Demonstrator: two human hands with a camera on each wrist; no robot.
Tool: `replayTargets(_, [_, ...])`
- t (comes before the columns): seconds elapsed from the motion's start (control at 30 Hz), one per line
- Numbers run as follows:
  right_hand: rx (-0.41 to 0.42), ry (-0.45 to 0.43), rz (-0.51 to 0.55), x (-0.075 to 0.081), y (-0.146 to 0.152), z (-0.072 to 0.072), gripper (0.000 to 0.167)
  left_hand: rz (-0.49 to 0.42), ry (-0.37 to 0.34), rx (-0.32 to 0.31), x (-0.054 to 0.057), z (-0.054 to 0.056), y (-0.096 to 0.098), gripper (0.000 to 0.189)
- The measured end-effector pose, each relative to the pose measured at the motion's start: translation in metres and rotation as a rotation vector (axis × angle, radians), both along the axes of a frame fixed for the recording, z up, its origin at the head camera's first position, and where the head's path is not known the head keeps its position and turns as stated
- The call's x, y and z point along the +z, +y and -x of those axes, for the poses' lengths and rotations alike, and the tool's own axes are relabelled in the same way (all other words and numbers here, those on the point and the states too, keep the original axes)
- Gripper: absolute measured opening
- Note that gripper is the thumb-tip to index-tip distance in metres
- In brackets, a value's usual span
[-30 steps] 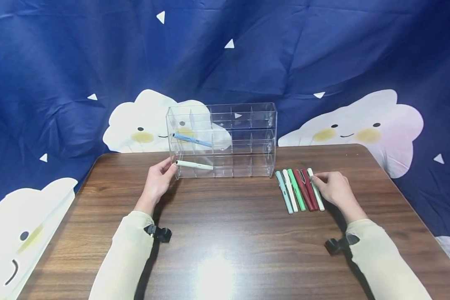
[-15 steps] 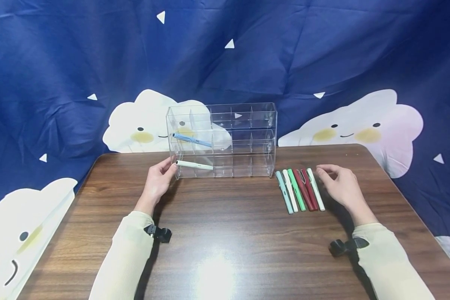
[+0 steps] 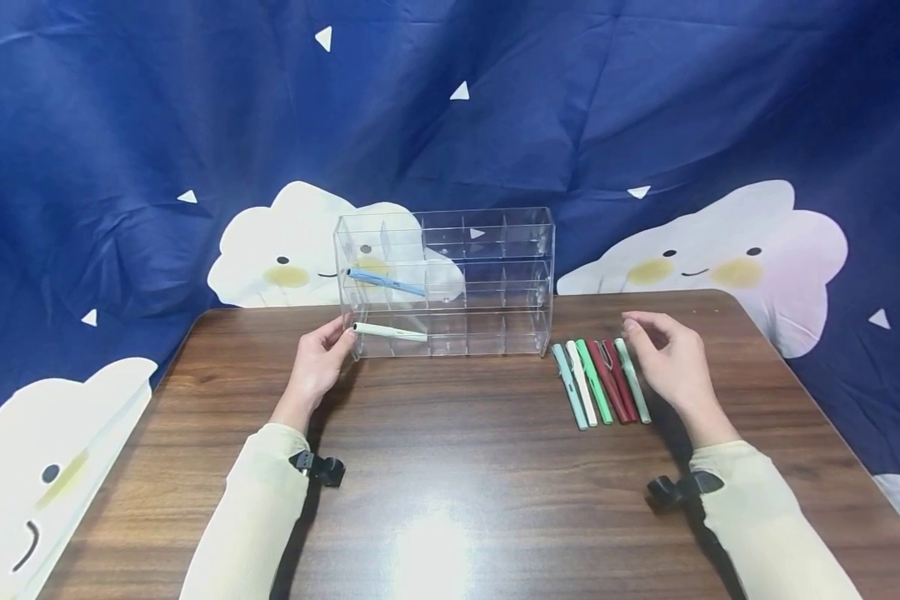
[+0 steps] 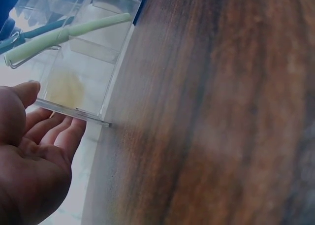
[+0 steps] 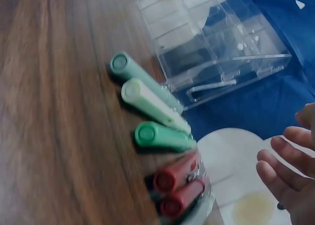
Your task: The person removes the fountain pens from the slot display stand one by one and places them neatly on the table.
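A clear plastic pen rack with tiers of compartments stands at the back of the table. My left hand grips its left side edge, thumb in front and fingers behind the panel in the left wrist view. A blue pen lies slanted across the middle tier, and a pale green pen across the lowest one. My right hand, fingers loosely bent and holding nothing, hovers beside the right end of a pen row. That row has a light blue pen, a white pen, a green pen, dark red pens and a pale green pen.
The brown wooden table carries everything. Behind it hangs a blue curtain with white clouds and triangles. A black wrist camera is strapped to the left sleeve and another black camera to the right sleeve.
My right hand has let go of the rightmost pale green pen, drawn away to the right, then come back up beside the pen's top end. My left hand stays on the rack.
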State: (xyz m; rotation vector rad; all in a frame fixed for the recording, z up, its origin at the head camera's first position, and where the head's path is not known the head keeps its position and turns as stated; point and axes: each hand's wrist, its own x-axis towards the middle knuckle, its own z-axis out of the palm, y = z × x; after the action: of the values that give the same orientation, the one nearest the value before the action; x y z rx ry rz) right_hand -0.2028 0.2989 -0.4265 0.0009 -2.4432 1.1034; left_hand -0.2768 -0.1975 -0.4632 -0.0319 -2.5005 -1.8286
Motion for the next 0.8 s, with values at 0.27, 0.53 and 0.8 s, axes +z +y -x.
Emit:
replayTargets(0.27, [0.097, 0.088, 0.098, 0.005, -0.022, 0.006, 0.028, 0.011, 0.000, 0.007, 0.001, -0.001, -0.001, 0.046])
replayTargets(0.53, [0.161, 0.161, 0.128, 0.007, -0.047, 0.015, 0.023, 0.006, 0.000, 0.006, 0.001, -0.001, 0.000, 0.046])
replayTargets(0.8, [0.248, 0.202, 0.089, 0.010, -0.074, 0.024, 0.023, -0.013, 0.003, 0.002, 0.000, 0.000, 0.000, 0.046])
